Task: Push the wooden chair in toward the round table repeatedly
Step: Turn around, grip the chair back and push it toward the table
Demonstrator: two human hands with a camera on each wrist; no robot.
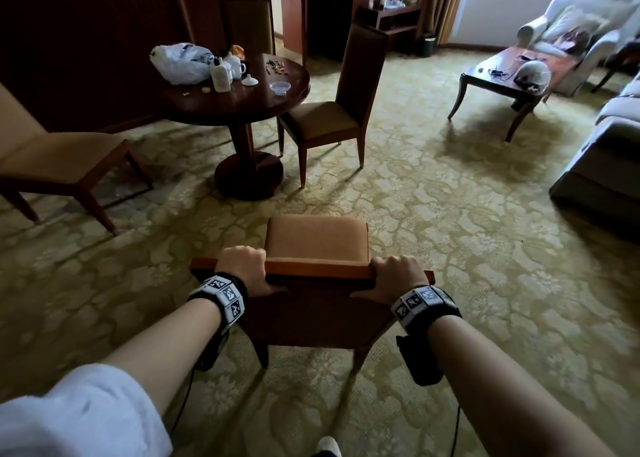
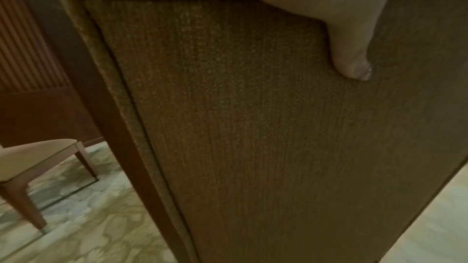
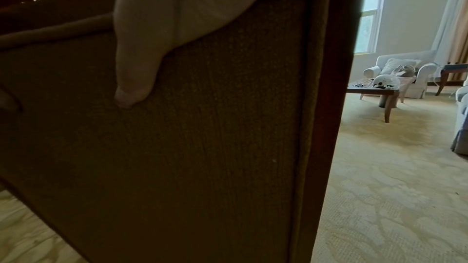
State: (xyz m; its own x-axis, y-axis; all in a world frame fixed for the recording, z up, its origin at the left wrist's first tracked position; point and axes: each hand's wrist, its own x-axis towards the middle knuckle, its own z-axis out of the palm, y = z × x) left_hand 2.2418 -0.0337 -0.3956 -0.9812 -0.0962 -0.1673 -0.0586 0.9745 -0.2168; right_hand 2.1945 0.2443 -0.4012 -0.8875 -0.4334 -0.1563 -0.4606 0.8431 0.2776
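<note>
A wooden chair (image 1: pixel 317 242) with a tan padded seat stands on the carpet right below me, its back toward me. My left hand (image 1: pixel 242 266) grips the left end of its top rail, fingers curled over the front. My right hand (image 1: pixel 398 276) grips the right end the same way. In the left wrist view my left thumb (image 2: pixel 352 55) presses the fabric back panel (image 2: pixel 253 127). The right wrist view shows my right thumb (image 3: pixel 134 79) on the same panel (image 3: pixel 202 147). The dark round table (image 1: pixel 239 93) stands well ahead, a stretch of carpet away.
A second tall-backed chair (image 1: pixel 332 110) sits at the table's right side, another chair (image 1: pixel 59 165) at far left. The table carries a plastic bag (image 1: pixel 180 61), a teapot, a bottle and a small bowl. A coffee table (image 1: pixel 512 75), an armchair (image 1: pixel 568 30) and a sofa stand at the right.
</note>
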